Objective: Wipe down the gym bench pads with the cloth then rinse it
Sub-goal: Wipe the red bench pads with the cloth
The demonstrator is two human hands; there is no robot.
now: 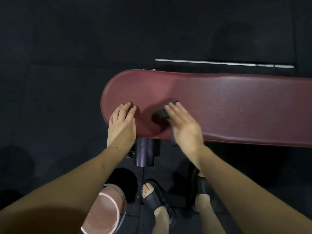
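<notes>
Right hand (184, 127), fingers flat, presses cloth (163, 113) across red pad (236, 105); left hand (122, 123) (open, fingers straight) steadies pad's rounded end.

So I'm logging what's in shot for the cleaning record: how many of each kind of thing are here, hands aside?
Bench pad, maroon: 1
Cloth, dark, under the right hand: 1
Bucket, pink, on the floor: 1
Sandals, black: 2
Roller pad, dark, below the bench: 1
Total: 6
</notes>
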